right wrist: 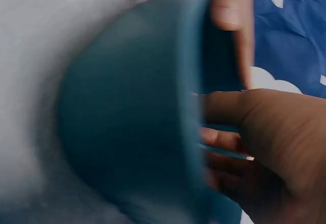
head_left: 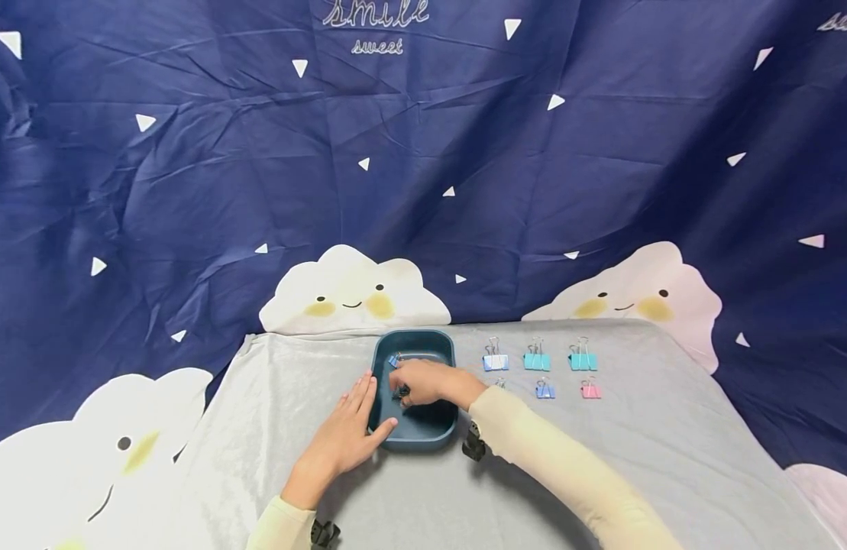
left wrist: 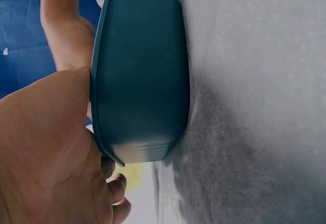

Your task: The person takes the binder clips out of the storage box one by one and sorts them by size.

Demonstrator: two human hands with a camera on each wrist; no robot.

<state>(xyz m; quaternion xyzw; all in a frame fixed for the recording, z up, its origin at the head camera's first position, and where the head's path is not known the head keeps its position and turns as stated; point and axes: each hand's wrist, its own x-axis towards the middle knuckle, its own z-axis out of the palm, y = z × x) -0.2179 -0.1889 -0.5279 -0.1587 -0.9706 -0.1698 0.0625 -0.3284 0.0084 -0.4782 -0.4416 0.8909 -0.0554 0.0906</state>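
Observation:
A dark teal plastic box (head_left: 423, 443) stands on the grey cloth, its side wall large in both wrist views. My left hand (head_left: 347, 431) rests along its left rim with straight fingers, the thumb over the near left corner. Inside the box my right hand (head_left: 423, 380) points down, its fingers curled around a small dark binder clip (head_left: 400, 392). In the right wrist view the box wall hides those fingertips. A blue binder clip (head_left: 394, 360) lies in the box just beyond the right hand.
Right of the box, binder clips stand in two rows: a blue and white clip (head_left: 495, 362) and teal clips (head_left: 536, 361) behind, a blue clip (head_left: 545, 391) and a pink clip (head_left: 591, 391) in front. A dark blue curtain (head_left: 423, 153) hangs behind the grey cloth (head_left: 272, 382).

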